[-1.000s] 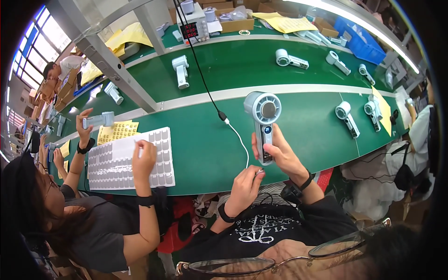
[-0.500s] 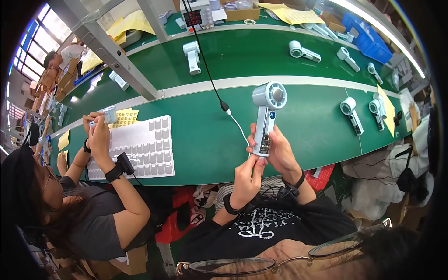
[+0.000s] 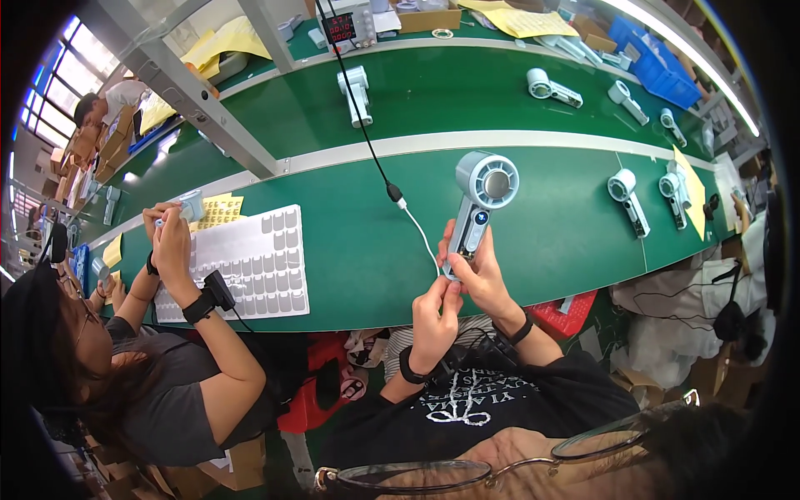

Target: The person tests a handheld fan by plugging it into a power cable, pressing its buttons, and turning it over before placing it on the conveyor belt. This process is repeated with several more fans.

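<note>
A pale blue handheld fan stands upright before me, its round grille facing up. A small round display on its neck is lit, and part of the handle is uncovered, showing parts inside. My right hand is closed round the lower handle, thumb across its front. My left hand pinches at the handle's bottom end, where a white cable comes in. The cable's plug is hidden by the fingers. From the cable's other end a black connector joins a black cord running up.
Two opened fans lie at the right on the green bench. More fans lie on the strip beyond a pale rail. At left, a co-worker's hands hold a part over a sticker sheet. A blue bin stands far right.
The fan has come slightly lower, its head turned more toward me, and my right thumb now crosses the handle's front. Fans on the far strip have shifted right.
</note>
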`<state>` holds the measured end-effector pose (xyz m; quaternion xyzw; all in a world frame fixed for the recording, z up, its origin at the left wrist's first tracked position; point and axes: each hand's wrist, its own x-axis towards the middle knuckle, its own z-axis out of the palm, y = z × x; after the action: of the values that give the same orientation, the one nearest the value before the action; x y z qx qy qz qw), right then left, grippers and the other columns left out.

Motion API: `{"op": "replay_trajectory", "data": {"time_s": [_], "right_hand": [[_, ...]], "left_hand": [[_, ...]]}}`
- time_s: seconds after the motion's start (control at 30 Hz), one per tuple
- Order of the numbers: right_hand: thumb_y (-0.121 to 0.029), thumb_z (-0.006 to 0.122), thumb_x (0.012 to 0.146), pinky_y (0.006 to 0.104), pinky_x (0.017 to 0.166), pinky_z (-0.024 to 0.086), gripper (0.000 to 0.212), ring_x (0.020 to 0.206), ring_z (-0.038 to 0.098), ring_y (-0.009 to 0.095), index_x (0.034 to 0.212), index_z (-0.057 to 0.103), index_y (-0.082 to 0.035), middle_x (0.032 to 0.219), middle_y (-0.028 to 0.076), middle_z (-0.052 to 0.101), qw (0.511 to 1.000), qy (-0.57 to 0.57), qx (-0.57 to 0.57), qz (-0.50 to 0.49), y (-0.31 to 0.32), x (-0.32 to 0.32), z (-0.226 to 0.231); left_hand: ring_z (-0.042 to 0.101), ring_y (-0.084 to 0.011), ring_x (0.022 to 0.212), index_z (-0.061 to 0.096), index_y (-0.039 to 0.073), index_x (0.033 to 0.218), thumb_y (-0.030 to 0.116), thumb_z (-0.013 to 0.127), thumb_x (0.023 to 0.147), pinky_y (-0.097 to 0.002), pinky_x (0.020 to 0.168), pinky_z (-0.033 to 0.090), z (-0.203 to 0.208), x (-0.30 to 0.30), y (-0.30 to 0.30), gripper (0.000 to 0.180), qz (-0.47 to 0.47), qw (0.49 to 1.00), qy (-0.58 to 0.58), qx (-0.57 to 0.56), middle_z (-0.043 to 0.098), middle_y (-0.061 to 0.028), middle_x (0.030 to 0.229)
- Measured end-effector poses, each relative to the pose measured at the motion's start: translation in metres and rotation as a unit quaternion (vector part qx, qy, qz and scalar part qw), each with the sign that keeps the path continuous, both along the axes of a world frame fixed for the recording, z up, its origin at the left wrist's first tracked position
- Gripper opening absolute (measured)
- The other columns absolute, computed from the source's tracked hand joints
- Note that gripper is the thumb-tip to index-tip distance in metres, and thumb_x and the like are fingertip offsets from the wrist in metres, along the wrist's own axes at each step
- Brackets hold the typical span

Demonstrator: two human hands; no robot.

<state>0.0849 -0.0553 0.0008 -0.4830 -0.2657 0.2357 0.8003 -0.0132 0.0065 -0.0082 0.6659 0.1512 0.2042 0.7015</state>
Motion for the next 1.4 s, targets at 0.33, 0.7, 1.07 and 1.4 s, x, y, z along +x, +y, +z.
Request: {"op": "replay_trajectory", "data": {"time_s": [0.33, 0.7, 1.07, 1.4], "right_hand": [[0.002, 0.054, 0.089, 0.0303, 0.080, 0.050, 0.058, 0.095, 0.054, 0.016, 0.135, 0.021, -0.004, 0.122, 0.012, 0.043, 0.999, -0.017, -0.024, 0.026, -0.010, 0.008, 0.009], [0.001, 0.053, 0.090, 0.0329, 0.084, 0.050, 0.061, 0.100, 0.054, 0.018, 0.140, 0.018, -0.003, 0.127, 0.014, 0.042, 0.999, -0.032, -0.011, 0.038, -0.011, 0.007, 0.019], [-0.009, 0.049, 0.095, 0.0308, 0.073, 0.051, 0.044, 0.089, 0.055, 0.016, 0.133, 0.026, -0.002, 0.120, 0.013, 0.045, 0.998, 0.036, 0.032, 0.034, -0.009, 0.002, 0.020], [-0.013, 0.047, 0.097, 0.0301, 0.068, 0.050, 0.038, 0.084, 0.055, 0.015, 0.129, 0.031, -0.003, 0.113, 0.010, 0.047, 0.993, 0.064, 0.098, -0.033, -0.010, 0.003, 0.026]], "left_hand": [[0.051, -0.0096, 0.054, 0.058, -0.004, 0.087, 0.007, 0.053, 0.095, -0.0254, 0.051, 0.040, 0.006, 0.000, 0.012, 0.015, -0.092, 0.995, 0.026, -0.036, 0.058, -0.0049, 0.064], [0.060, -0.0147, 0.078, 0.064, -0.005, 0.092, 0.006, 0.061, 0.090, -0.0264, 0.070, 0.046, 0.003, 0.004, 0.017, 0.011, -0.057, 0.993, -0.046, 0.091, 0.065, -0.0094, 0.087], [0.061, -0.0217, 0.076, 0.065, -0.005, 0.090, 0.002, 0.064, 0.086, -0.0297, 0.068, 0.046, 0.013, 0.001, 0.011, 0.009, -0.030, 0.989, -0.061, 0.131, 0.063, -0.0118, 0.085], [0.061, -0.0237, 0.070, 0.063, -0.005, 0.083, -0.001, 0.064, 0.083, -0.0308, 0.063, 0.047, 0.016, -0.003, 0.009, 0.005, -0.070, 0.968, -0.075, 0.227, 0.063, -0.0123, 0.082]]}}
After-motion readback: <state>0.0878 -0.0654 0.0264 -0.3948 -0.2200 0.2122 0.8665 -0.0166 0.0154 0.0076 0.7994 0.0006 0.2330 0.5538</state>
